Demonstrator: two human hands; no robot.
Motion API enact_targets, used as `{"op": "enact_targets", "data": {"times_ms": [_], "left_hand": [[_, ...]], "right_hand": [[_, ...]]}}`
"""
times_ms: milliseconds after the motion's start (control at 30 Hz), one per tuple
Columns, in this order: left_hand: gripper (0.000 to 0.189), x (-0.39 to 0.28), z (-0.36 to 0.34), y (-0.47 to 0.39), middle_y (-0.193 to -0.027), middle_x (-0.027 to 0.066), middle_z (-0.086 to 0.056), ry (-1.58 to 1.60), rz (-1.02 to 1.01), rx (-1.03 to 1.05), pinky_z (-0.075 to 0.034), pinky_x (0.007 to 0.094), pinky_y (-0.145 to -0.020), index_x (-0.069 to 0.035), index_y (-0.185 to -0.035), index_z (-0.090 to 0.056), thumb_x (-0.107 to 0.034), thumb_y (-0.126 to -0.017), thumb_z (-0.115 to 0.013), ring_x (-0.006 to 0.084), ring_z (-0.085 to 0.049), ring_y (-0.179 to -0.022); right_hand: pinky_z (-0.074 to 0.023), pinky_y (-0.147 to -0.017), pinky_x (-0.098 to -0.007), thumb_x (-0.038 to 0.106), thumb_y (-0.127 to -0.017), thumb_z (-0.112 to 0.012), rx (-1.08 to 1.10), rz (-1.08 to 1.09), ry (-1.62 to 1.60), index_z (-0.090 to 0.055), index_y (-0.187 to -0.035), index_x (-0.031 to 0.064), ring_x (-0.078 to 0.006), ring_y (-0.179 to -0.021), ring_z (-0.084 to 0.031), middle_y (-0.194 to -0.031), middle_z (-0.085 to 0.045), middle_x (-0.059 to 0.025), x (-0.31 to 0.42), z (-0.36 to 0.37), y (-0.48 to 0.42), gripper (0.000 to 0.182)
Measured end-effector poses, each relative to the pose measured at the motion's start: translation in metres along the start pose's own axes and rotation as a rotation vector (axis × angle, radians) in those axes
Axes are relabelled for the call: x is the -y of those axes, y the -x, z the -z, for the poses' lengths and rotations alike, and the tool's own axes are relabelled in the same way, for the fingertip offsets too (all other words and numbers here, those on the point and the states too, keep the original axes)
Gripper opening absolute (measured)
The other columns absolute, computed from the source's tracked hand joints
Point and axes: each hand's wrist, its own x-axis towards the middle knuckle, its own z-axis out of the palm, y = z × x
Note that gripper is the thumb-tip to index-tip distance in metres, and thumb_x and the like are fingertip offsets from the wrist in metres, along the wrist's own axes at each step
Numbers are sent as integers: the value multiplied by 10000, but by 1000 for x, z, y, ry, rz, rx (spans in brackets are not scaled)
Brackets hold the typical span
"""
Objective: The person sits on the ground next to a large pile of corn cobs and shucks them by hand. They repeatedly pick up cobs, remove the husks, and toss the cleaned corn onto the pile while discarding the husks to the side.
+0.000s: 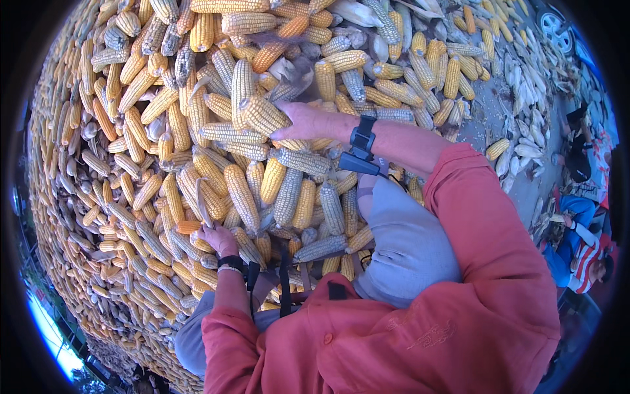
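Note:
My right hand [301, 120] grips the end of a yellow corn ear [266, 116], which lies across other ears in the pile. Lower on the left, my left hand [221, 241] pinches the bottom of a narrow dry husk strip [202, 199] that sticks up from its fingertips. A short orange ear [188, 227] is right beside those fingers; whether they touch it I cannot tell. Husked ears, yellow, pale and greyish, lie loose around both hands. One yellow ear [273, 180] and a grey-white ear [289, 197] rest between my hands and my knees.
The corn heap [113, 197] spreads far to the left and front. Loose husks [529, 118] litter the grey ground [531, 182] at right. A person in a striped top [585, 256] sits at far right, holding an ear. A wheel [556, 32] shows at upper right.

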Motion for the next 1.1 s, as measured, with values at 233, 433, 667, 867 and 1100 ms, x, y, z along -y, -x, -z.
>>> {"op": "enact_targets", "data": {"times_ms": [233, 433, 667, 867, 1100], "left_hand": [[383, 1, 1, 1, -1141, 210, -390, 38, -3, -15, -368, 378, -873, 102, -1117, -446, -135, -829, -530, 364, -456, -1008], [363, -3, 0, 2, -1147, 208, -390, 5, 22, -29, -370, 378, -871, 104, -1108, -453, -109, -824, -528, 364, -455, -1014], [346, -5, 0, 2, -1145, 209, -390, -4, -14, -32, -367, 386, -871, 100, -1100, -462, -91, -819, -527, 365, -452, -1018], [339, -2, -2, 5, -1143, 213, -392, -23, -16, -35, -354, 388, -883, 98, -1091, -468, -88, -815, -533, 367, -444, -1030], [329, 11, -7, -1, -1138, 236, -391, -31, -45, -36, -356, 397, -891, 91, -1081, -477, -82, -809, -541, 377, -441, -1020]], "right_hand": [[-441, -846, -383, 385, -790, -598, 8, 299, 157, -493, -1139, 71, -322, -960, -558, -1058, -564, -168, 36, -32, 6, 481], [-454, -833, -399, 342, -755, -617, -507, -242, 554, -466, -1094, -37, -324, -936, -577, -1000, -577, -237, -30, 88, -77, 530], [-451, -811, -412, 405, -698, -616, -285, -183, 673, -441, -1093, -31, -355, -904, -582, -947, -596, -215, -58, 58, -67, 614], [-457, -751, -419, 416, -726, -620, 31, 15, 528, -466, -1038, -6, -366, -827, -586, -822, -597, -208, -12, -1, -3, 547], [-393, -859, -414, 436, -770, -585, -171, 377, 492, -461, -1163, 31, -314, -1009, -500, -1036, -532, -169, 33, 2, -18, 578]]}}
